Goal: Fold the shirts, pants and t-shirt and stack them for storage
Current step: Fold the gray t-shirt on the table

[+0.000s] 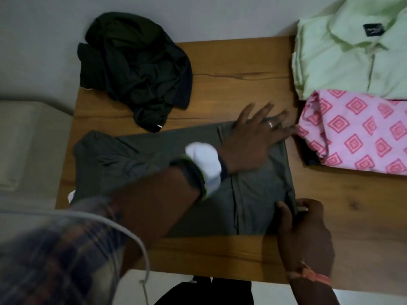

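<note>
Left hand [251, 139] flat, fingers [267, 111] spread, pressing grey-green pants [143, 164] on worktop [231, 69]; right hand [306, 236] fingers pinching fold at 4 o'clock.

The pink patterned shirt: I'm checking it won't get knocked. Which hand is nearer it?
Left. The left hand lies flat on the grey pants, fingertips almost touching the pink patterned shirt; the right hand pinches the pants' near corner, farther off.
</note>
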A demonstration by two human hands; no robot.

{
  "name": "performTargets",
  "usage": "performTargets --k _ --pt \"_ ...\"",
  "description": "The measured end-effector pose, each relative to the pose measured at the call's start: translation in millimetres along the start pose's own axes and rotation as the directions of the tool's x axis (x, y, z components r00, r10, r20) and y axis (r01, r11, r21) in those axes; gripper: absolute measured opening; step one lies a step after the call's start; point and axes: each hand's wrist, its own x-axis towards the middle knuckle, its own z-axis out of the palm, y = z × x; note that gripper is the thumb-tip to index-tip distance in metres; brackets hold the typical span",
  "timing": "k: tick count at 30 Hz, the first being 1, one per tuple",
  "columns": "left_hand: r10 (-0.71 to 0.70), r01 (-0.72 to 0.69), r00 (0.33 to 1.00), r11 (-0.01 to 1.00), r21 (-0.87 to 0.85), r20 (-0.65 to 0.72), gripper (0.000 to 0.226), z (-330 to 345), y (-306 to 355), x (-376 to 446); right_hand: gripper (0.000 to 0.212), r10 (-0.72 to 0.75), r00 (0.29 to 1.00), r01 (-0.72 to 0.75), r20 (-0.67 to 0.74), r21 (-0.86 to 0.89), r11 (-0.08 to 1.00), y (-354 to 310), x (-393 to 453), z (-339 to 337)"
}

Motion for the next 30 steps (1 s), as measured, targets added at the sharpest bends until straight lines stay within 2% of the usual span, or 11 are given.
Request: performTargets --k 2,4,7,10,14,18,20,24,26,28,30 --pt "0.223 -0.225 0.97 0.974 0.014 0.102 0.069 -15.1 -36.8 23.0 0.044 0.014 0.998 -0.018 0.058 0.063 0.998 0.0 1.3 -2.1" --pt "0.362 -0.379 0.916 0.922 0.08 0.176 0.051 -30.3 -64.9 39.2 0.038 0.038 0.996 -0.05 0.078 0.163 0.985 0.0 -0.2 -3.3" --pt "0.431 -0.468 0.854 0.881 0.069 0.292 0.032 -53.9 -81.5 49.5 0.02 0.037 0.999 -0.033 -0.013 0.264 0.964 -10.6 -13.7 0.5" --pt "0.424 -0.441 0.874 0.897 0.019 0.238 0.023 -70.4 -84.8 46.0 0.02 -0.003 0.993 0.038 -0.122 0.287 0.957 -26.7 -35.8 10.3" --pt "0.351 -0.342 0.936 0.917 -0.207 0.008 0.014 -91.2 -109.9 0.9 0.017 -0.339 0.904 0.376 -0.262 0.104 0.921 -47.3 -71.3 26.1" --pt "0.218 -0.263 0.959 0.919 -0.293 -0.179 0.011 -107.9 -142.4 -72.6 0.01 -0.57 0.798 0.591 -0.195 0.072 0.803 -70.6 -113.0 49.1" --pt "0.08 -0.13 0.982 0.944 -0.303 -0.174 0.02 -99.1 -167.2 -110.3 0.007 -0.66 0.735 0.674 -0.154 0.068 0.735 -82.0 -130.7 72.3" --pt "-0.184 0.157 0.982 0.932 -0.327 -0.053 0.047 -61.2 -196.1 -170.5 0.022 -0.725 0.684 0.729 0.081 -0.038 0.683 -91.0 -158.5 119.8" --pt "-0.241 0.191 0.966 0.913 -0.361 -0.098 0.046 -51.0 -193.9 -186.2 0.022 -0.706 0.701 0.713 0.104 -0.05 0.7 -88.4 -157.9 125.1" --pt "-0.304 0.201 0.934 0.881 -0.429 -0.186 0.043 -43.0 -177.9 -189.2 0.024 -0.6 0.799 0.602 0.047 -0.072 0.795 -78.8 -148.4 118.4" --pt "-0.382 0.223 0.888 0.843 -0.489 -0.254 0.039 -35.5 -160.3 -184.0 0.025 -0.401 0.914 0.4 -0.057 -0.031 0.916 -71.2 -136.8 112.9"
